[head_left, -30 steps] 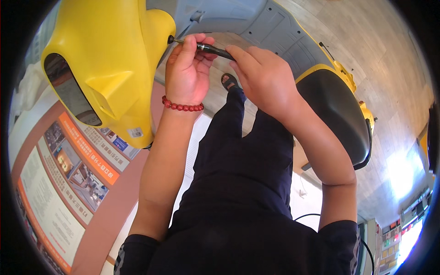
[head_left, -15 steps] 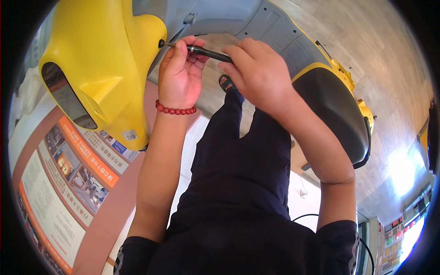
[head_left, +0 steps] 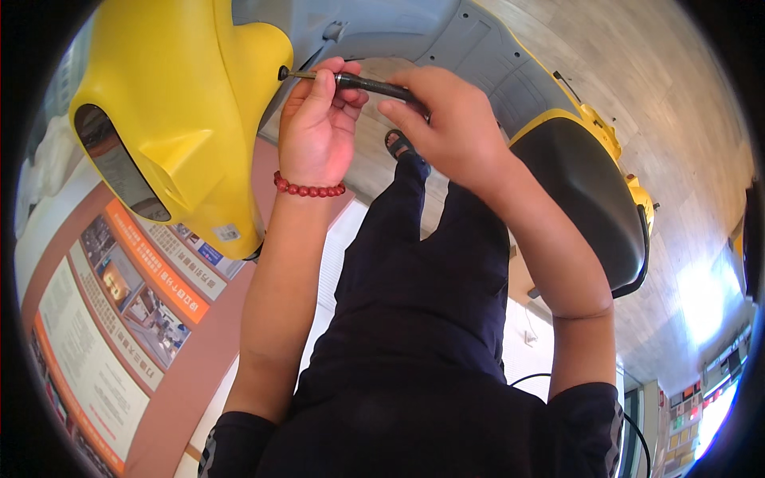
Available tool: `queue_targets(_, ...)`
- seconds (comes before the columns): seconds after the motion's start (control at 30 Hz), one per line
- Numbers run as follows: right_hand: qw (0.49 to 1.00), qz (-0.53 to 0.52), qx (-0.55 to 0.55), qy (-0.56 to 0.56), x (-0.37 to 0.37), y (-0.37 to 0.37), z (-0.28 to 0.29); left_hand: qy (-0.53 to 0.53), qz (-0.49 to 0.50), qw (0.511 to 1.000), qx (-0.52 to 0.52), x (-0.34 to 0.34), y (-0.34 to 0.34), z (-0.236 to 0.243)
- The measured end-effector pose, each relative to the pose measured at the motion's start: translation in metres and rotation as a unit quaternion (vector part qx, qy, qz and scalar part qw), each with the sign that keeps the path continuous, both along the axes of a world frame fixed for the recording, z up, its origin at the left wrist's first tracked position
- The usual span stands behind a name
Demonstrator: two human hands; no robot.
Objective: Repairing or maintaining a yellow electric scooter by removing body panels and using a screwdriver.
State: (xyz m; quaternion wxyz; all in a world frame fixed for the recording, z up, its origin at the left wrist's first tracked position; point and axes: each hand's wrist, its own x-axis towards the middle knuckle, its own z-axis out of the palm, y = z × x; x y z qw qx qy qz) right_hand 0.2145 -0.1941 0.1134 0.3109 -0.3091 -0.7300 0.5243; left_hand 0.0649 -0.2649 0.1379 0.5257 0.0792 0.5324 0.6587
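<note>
A screwdriver with a black handle lies almost level between my hands. Its thin metal shaft points left and reaches a small round black piece at the edge of the yellow scooter body panel. Palm up, my left hand pinches the screwdriver around the front of the handle and the shaft, with a red bead bracelet on the wrist. At the rear of the handle, my right hand holds it between thumb and fingers. The far fingers of the right hand are partly hidden.
The scooter's grey inner panel curves behind my hands, and its black seat stands to the right. A printed poster board is at lower left. Below my hands are my legs and a sandalled foot on the wood-look floor.
My right hand has changed its hold on the screwdriver, and more of the handle's rear end shows below its fingers. The left hand keeps its hold, and the shaft still reaches the black piece.
</note>
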Motion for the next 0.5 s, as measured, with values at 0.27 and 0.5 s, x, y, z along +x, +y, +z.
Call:
queue_targets(0.27,0.622,0.153,-0.754,0.144,-0.001,0.013,-0.016,-0.016,-0.076,0.997,0.01,0.003,0.001,0.001)
queue_targets(0.5,0.999,0.038,0.011,0.031,-0.002,-0.002,-0.004,0.008,-0.023,1.0,-0.01,-0.001,0.0,-0.002)
